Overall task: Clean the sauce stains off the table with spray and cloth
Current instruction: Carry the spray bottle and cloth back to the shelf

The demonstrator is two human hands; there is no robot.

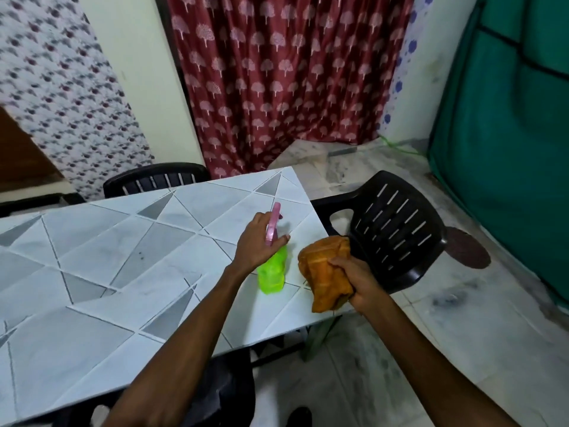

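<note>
A black slatted chair (397, 229) stands on the marble floor (462, 334), a second chair (154, 180) near a maroon tree-print curtain (283, 72).

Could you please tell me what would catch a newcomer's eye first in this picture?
The bright green spray bottle with its pink head stands out most, held by the left hand near the right end of the pale patterned table. Just to its right, the right hand grips a crumpled orange cloth at the table's edge, with a black chair beyond.

Translucent green plastic spray bottle (272, 272) with glossy pink plastic trigger, soft crumpled orange cloth (326, 272), smooth matt marble-patterned table (123, 272), glossy black plastic chair (397, 229)
</note>
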